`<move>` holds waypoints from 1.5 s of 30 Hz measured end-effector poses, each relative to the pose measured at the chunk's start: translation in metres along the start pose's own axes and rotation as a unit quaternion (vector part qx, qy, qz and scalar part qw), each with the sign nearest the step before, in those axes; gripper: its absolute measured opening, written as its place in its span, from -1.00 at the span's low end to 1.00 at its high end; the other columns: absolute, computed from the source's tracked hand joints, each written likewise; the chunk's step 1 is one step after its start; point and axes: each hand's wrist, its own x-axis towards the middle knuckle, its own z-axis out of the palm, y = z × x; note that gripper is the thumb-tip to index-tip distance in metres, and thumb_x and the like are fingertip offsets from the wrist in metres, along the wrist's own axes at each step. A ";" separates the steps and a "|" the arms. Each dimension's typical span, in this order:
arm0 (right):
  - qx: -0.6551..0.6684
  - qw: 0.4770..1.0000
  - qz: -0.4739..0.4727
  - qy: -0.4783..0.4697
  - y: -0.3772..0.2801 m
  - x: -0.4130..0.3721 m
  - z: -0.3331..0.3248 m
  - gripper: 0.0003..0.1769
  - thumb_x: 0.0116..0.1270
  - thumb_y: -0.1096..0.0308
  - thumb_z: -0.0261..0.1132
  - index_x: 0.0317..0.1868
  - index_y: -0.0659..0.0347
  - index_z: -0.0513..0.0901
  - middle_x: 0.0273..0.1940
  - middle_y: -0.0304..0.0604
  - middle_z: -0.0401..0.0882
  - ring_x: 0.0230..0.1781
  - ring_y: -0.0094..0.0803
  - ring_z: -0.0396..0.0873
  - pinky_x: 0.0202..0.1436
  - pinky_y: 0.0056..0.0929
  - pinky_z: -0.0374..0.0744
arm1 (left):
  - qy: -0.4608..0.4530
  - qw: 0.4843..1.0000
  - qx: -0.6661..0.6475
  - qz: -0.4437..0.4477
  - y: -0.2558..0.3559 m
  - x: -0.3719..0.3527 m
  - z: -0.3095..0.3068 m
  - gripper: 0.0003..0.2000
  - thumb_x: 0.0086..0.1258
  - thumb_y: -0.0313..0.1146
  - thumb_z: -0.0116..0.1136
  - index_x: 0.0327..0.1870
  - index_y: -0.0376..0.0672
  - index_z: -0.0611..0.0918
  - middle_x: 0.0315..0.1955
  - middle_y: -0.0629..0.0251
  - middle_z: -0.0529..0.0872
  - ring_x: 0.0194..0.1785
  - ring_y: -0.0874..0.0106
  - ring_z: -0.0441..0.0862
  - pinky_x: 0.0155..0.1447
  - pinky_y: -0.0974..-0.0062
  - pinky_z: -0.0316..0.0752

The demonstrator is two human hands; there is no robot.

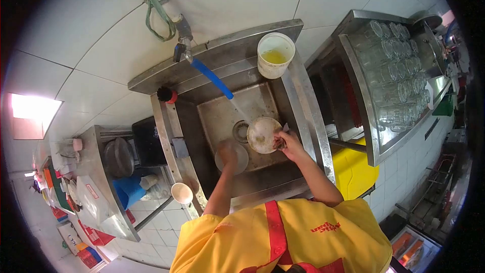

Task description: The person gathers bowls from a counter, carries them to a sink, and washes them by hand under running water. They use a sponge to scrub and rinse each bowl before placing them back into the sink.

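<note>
In the steel sink [202, 116], my right hand [290, 146] is closed at the right rim of a round whitish plate [260, 134] with brownish smears. A dark, crumpled bit [279, 143] shows by its fingers. My left hand [226, 154], smeared by motion, is over a second pale round dish [241, 161] lower in the basin; I cannot tell whether its fingers grip that dish. Above the plates a blue hose [212, 78] on the tap lets out a thin stream of water. The drain [241, 130] lies just left of the smeared plate.
A white bucket [275, 55] with yellowish liquid stands on the sink's back right corner. A black-and-red brush [166, 94], a grey sponge-like block [180, 147] and a beige cup [182, 192] line the left ledge. Rows of glass mugs [396, 76] fill the right-hand shelf.
</note>
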 end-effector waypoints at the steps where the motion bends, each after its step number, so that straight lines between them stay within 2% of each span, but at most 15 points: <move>1: 0.013 0.999 0.030 0.009 0.003 -0.005 -0.001 -0.91 0.16 0.37 0.20 -0.39 0.20 0.50 -0.43 -0.10 0.57 -0.46 -0.36 0.59 -0.33 -0.21 0.59 | -0.077 0.995 -0.044 0.034 0.031 0.004 -0.010 -0.74 0.23 -0.33 0.09 -0.13 -0.29 0.49 -0.12 0.01 0.53 -0.02 0.03 0.48 0.03 0.14 0.34; 5: 0.008 0.998 0.040 0.051 0.024 -0.007 -0.015 -0.85 0.19 0.31 0.22 -0.36 0.19 0.47 -0.41 -0.14 0.58 -0.46 -0.37 0.60 -0.33 -0.21 0.58 | -0.051 0.998 -0.021 0.000 0.086 0.006 0.016 -0.74 0.23 -0.35 0.10 -0.11 -0.28 0.48 -0.19 0.02 0.57 -0.17 0.06 0.57 -0.10 0.22 0.49; 8: -0.143 0.978 -0.009 0.151 0.027 -0.010 -0.017 -0.72 0.27 0.22 0.18 -0.17 0.26 0.47 -0.23 -0.08 0.58 -0.23 -0.33 0.58 -0.09 -0.26 0.52 | -0.091 0.993 0.066 -0.026 0.081 0.020 0.033 -0.73 0.20 -0.39 0.10 -0.11 -0.29 0.48 -0.27 -0.01 0.61 -0.20 0.08 0.59 -0.14 0.24 0.52; 10: -0.367 0.901 -0.157 0.171 0.041 0.004 -0.033 -0.55 0.31 0.16 0.14 0.05 0.33 0.39 -0.04 -0.05 0.50 0.02 -0.32 0.45 0.11 -0.39 0.37 | -0.133 0.988 0.076 -0.029 0.081 0.032 0.028 -0.72 0.17 -0.41 0.11 -0.11 -0.30 0.48 -0.32 -0.02 0.62 -0.19 0.10 0.59 -0.14 0.24 0.51; 11: -0.328 0.928 -0.119 0.133 0.044 0.012 -0.044 -0.49 0.33 0.16 0.11 0.14 0.38 0.34 0.05 -0.03 0.43 0.13 -0.34 0.33 0.18 -0.49 0.26 | -0.158 0.984 0.087 -0.010 0.081 0.035 0.024 -0.72 0.15 -0.44 0.09 -0.10 -0.30 0.48 -0.34 -0.03 0.62 -0.19 0.09 0.59 -0.14 0.22 0.51; 18: -0.458 0.871 -0.074 0.162 0.029 0.007 -0.022 -0.56 0.33 0.25 0.04 0.10 0.40 0.34 0.02 0.11 0.45 0.08 -0.25 0.41 0.13 -0.40 0.32 | -0.127 0.983 0.005 0.131 0.098 0.044 -0.003 -0.77 0.11 -0.53 0.01 -0.17 -0.29 0.47 -0.39 -0.13 0.59 -0.25 -0.01 0.57 -0.16 0.16 0.45; 24: -0.418 0.871 -0.115 0.232 0.040 0.019 -0.003 -0.58 0.30 0.28 0.03 0.10 0.33 0.29 0.00 0.23 0.43 0.03 0.11 0.42 0.01 -0.13 0.39 | -0.147 0.961 -0.123 0.197 0.089 0.063 0.015 -0.79 0.16 -0.50 -0.08 -0.17 -0.27 0.47 -0.46 -0.17 0.55 -0.30 -0.11 0.52 -0.23 0.10 0.38; 28: -0.406 0.880 -0.087 0.230 0.004 0.003 0.031 -0.49 0.31 0.28 -0.02 0.22 0.32 0.21 0.02 0.24 0.42 0.03 0.15 0.39 0.06 -0.12 0.37 | -0.153 0.967 -0.100 0.180 0.082 0.061 0.017 -0.79 0.19 -0.45 -0.13 -0.17 -0.27 0.46 -0.53 -0.12 0.52 -0.36 -0.13 0.48 -0.24 0.10 0.35; 30: -0.396 0.900 -0.046 0.177 0.010 0.008 0.049 -0.46 0.30 0.28 -0.03 0.25 0.32 0.18 0.02 0.24 0.42 0.04 0.16 0.38 0.10 -0.12 0.36 | -0.061 0.961 -0.246 0.108 0.065 0.060 0.042 -0.75 0.28 -0.33 -0.14 -0.17 -0.29 0.49 -0.52 -0.08 0.53 -0.39 -0.03 0.51 -0.24 0.16 0.38; 32: -0.497 0.780 -0.367 0.098 0.053 0.052 0.045 -0.43 0.25 0.31 0.00 0.27 0.30 0.17 0.01 0.22 0.43 0.06 0.14 0.38 0.12 -0.12 0.35 | -0.132 0.966 -0.220 0.028 0.081 0.057 0.020 -0.71 0.32 -0.27 -0.16 -0.13 -0.28 0.51 -0.46 -0.06 0.56 -0.35 0.05 0.54 -0.21 0.21 0.39; 34: -0.557 0.748 -0.345 0.103 0.067 0.057 0.035 -0.45 0.16 0.38 0.05 0.20 0.32 0.29 0.01 0.18 0.44 0.06 0.10 0.38 0.13 -0.14 0.36 | -0.187 0.961 -0.197 -0.055 0.075 0.060 0.005 -0.67 0.36 -0.22 -0.18 -0.10 -0.28 0.53 -0.41 -0.03 0.59 -0.31 0.12 0.57 -0.18 0.25 0.41; 36: -0.766 0.573 -0.213 -0.200 0.041 0.043 0.010 -0.55 0.11 0.42 0.07 0.07 0.34 0.41 -0.02 0.16 0.47 0.05 0.08 0.39 0.11 -0.15 0.38 | -0.068 0.908 -0.405 -0.084 0.062 0.061 0.003 -0.62 0.40 -0.15 -0.20 -0.10 -0.29 0.55 -0.35 0.01 0.63 -0.26 0.21 0.57 -0.14 0.30 0.39; 41: -0.658 0.708 -0.219 -0.132 0.031 0.053 0.034 -0.66 0.08 0.43 0.09 -0.10 0.33 0.53 -0.09 0.18 0.51 -0.01 0.02 0.46 0.07 -0.15 0.43 | -0.056 0.938 -0.338 -0.053 0.084 0.044 0.000 -0.61 0.43 -0.17 -0.24 -0.09 -0.35 0.53 -0.29 -0.02 0.61 -0.20 0.18 0.56 -0.08 0.29 0.37; 44: -0.786 0.573 -0.111 -0.204 0.003 0.007 0.035 -0.67 -0.01 0.37 0.15 -0.20 0.35 0.56 -0.15 0.20 0.52 -0.08 0.05 0.49 -0.08 -0.12 0.47 | -0.101 0.894 -0.416 -0.135 0.082 0.041 -0.031 -0.62 0.44 -0.18 -0.22 -0.07 -0.35 0.52 -0.27 0.00 0.62 -0.19 0.17 0.56 -0.09 0.31 0.37; 45: -0.805 0.474 -0.308 -0.180 0.009 0.016 0.015 -0.68 -0.03 0.33 0.15 -0.26 0.33 0.58 -0.23 0.18 0.56 -0.16 0.03 0.53 -0.13 -0.09 0.49 | -0.099 0.893 -0.416 -0.138 0.086 0.036 -0.029 -0.62 0.44 -0.18 -0.22 -0.07 -0.35 0.52 -0.27 0.00 0.62 -0.19 0.17 0.56 -0.09 0.31 0.37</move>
